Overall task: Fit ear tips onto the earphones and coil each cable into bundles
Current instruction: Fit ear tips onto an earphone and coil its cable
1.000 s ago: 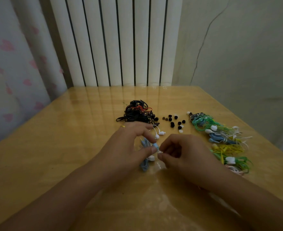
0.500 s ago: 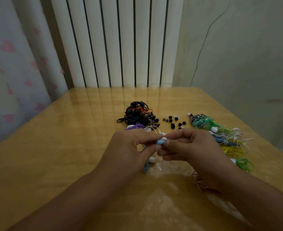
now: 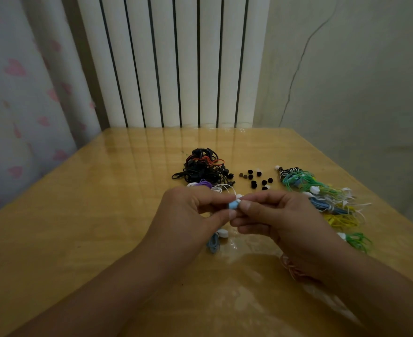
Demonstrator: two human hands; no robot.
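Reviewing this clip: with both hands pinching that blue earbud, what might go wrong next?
The tiny ear tip could slip as both hands press at the blue earbud and drop among the loose black tips. The blue cable dangling below may snag the purple and white cables nearby.

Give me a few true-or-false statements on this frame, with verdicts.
1. Both hands pinch the blue earbud. True.
2. The loose ear tips sit in a bowl. False: they lie bare on the table.
3. The black cable pile lies beyond the left hand. True.
4. The coloured bundles lie left of the left hand. False: they lie by the right hand.
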